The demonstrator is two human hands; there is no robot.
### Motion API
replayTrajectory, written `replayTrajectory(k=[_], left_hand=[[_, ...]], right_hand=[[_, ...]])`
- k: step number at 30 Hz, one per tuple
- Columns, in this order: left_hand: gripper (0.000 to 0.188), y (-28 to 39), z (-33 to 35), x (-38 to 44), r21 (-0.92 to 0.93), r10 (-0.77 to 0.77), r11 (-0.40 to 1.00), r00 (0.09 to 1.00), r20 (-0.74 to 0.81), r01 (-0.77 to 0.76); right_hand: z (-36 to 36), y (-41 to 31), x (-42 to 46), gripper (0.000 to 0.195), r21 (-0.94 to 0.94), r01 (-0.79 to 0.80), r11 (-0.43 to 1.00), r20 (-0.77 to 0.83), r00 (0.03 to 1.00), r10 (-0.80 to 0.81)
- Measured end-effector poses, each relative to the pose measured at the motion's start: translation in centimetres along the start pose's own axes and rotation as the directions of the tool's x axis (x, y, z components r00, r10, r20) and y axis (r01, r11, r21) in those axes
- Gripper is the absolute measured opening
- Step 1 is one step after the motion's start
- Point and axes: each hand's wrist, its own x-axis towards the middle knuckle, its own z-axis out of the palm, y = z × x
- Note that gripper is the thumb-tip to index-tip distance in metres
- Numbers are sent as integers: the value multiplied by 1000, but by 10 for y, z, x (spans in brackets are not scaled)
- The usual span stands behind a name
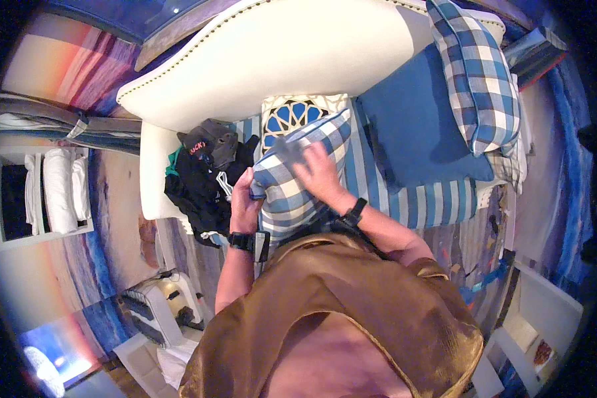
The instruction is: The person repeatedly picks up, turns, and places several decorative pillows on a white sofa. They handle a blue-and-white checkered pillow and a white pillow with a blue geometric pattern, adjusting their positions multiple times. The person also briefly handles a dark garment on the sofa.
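Observation:
My left hand [245,199] grips the near left corner of a blue-and-white checked cushion [283,184], thumb on top. Over the same cushion's upper face is my right hand [318,166], its fingers spread and blurred; whether it touches the cloth I cannot tell. The cushion is tilted in front of me above a striped blue seat [428,204]. Behind it a cushion with a blue, black and gold geometric pattern [298,112] leans on the cream sofa back [288,49]. A heap of dark clothes [199,184] lies left of my left hand.
At the sofa's right end are a plain blue cushion [413,119] and another checked cushion [482,79] on the armrest side. A white shelf unit [0,199] with rolled white towels [59,189] stands far left. A pale chair-like object [159,308] is at lower left.

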Motion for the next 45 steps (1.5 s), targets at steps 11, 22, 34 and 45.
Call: replayTrajectory(k=[11, 22, 34, 45], left_hand=[[43, -37, -19, 23, -105, -44, 993, 998, 40, 48], [57, 39, 24, -3, 38, 241, 969, 969, 59, -244], [17, -37, -67, -69, -395, -402, 813, 903, 153, 429], [76, -55, -53, 11, 900, 189, 402, 977, 97, -167]], right_hand=[[4, 102, -64, 29, -217, -385, 897, 53, 913, 404], [-89, -1, 41, 46, 206, -172, 963, -411, 878, 245], [-27, -42, -3, 34, -110, 30, 993, 39, 999, -26], [19, -45, -15, 38, -108, 273, 956, 160, 954, -254]])
